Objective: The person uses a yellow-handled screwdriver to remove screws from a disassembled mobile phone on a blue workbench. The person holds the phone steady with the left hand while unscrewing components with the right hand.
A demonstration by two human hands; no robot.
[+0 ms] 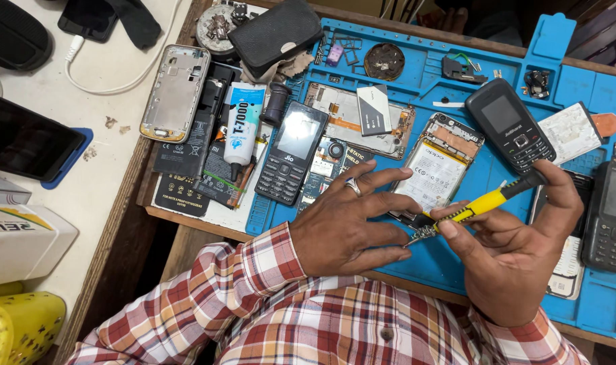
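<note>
Blue mat [456,88] holds three keypad phones; right hand [517,250] fingers grip one yellow screwdriver [487,201], left hand [352,226] fingers spread.

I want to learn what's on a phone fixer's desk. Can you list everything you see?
screwdriver: 1, yellow and black, right hand
keypad phones: 3, black, on mat
opened phones: 2, backs off, mat middle
phone frame: 1, silver, upper left
glue tube: 1, white, beside frame
work mat: 1, blue, on desk
pouch: 1, black, top
left hand: 1, ring, fingers spread
right hand: 1, grip on screwdriver
</note>
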